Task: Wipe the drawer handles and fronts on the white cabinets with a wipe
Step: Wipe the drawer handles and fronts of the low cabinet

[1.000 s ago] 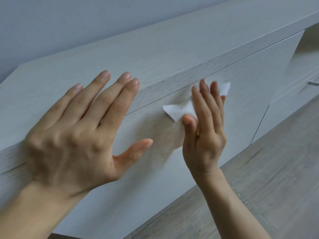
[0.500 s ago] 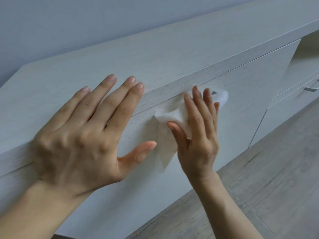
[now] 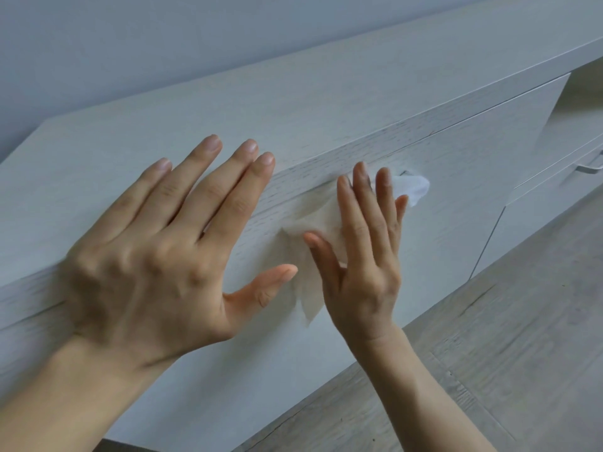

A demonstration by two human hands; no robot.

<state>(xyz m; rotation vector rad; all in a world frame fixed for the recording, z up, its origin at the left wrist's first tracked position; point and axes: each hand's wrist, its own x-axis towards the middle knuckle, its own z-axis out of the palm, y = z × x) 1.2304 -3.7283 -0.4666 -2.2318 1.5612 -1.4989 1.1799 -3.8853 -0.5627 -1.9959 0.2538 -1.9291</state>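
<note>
A: Where is the wipe [image 3: 313, 252] at this moment?

B: It lies flat against the upper part of the drawer front [image 3: 456, 203], pinned there by the right hand [image 3: 362, 256]. One end bunches out past the fingertips by a small dark fitting, likely the handle, though most of it is hidden. A loose corner hangs down below the thumb.

A: How is that hand's grip set?

B: The fingers are extended and close together, pressing the wipe to the panel rather than pinching it. A flat palm probably spreads the pressure, so more cloth meets the surface.

A: And the left hand [image 3: 153, 252]?

B: It holds nothing. Its fingers are spread wide and rest on the cabinet top [image 3: 293, 102], with the thumb hanging over the front edge. That looks like a brace for the person's balance.

A: What remains of the task?

B: A neighbouring drawer to the right shows a metal handle [image 3: 591, 166], well apart from both hands. By this view it seems unwiped, so the job is judged only partly done.
</note>
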